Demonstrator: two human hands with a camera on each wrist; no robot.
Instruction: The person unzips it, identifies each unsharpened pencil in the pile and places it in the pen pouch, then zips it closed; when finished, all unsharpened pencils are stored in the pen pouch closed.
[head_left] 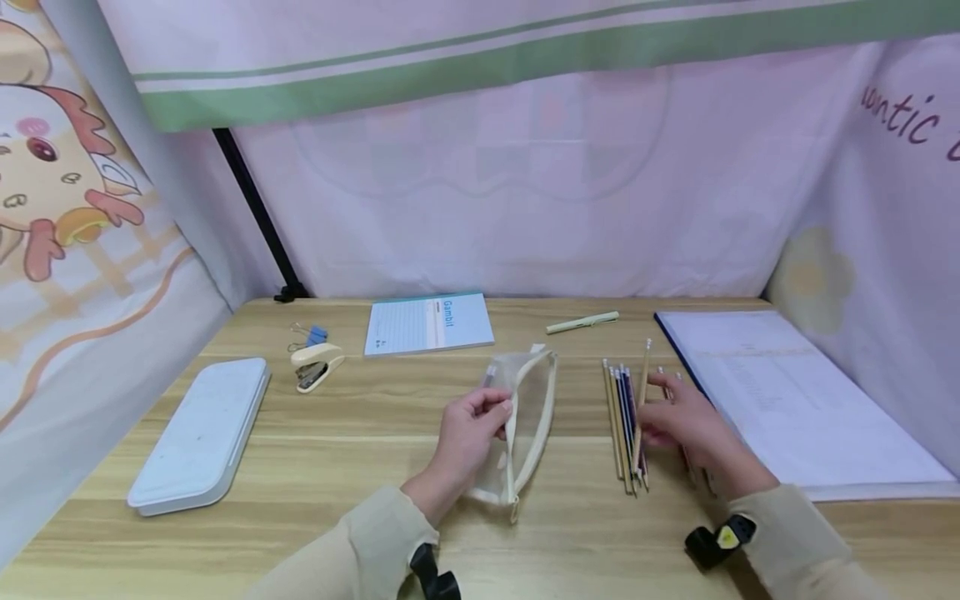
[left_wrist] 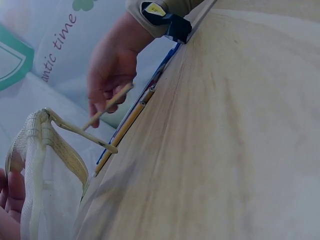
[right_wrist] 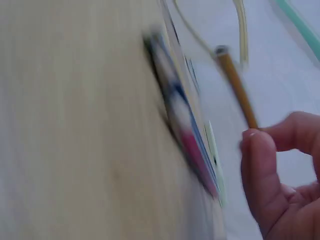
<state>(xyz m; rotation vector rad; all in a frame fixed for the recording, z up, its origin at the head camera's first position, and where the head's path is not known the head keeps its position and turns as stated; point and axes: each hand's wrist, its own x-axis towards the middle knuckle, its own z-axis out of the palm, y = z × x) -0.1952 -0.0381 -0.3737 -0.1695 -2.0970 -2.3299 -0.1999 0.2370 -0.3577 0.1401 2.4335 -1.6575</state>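
Observation:
My left hand (head_left: 467,427) pinches one side of a see-through mesh pencil pouch (head_left: 534,400) with a cream zipper. The pouch stands unzipped, its mouth gaping to the right. Between thumb and fingers my right hand (head_left: 693,425) holds a plain wooden pencil (right_wrist: 237,90), tilted above the table. Just left of that hand lies a row of pencils (head_left: 619,425), some wood-coloured and some dark blue. A few more pencils (head_left: 686,467) lie partly hidden beneath the right hand. In the left wrist view the held pencil (left_wrist: 107,107) is close to the pouch's zipper end.
A white pencil case (head_left: 198,433) lies at the left, near a cream stapler (head_left: 315,365) and blue binder clips (head_left: 317,336). Toward the back are a light-blue notebook (head_left: 430,323) and a pale green pen (head_left: 582,322). A paper-covered board (head_left: 795,392) fills the right side.

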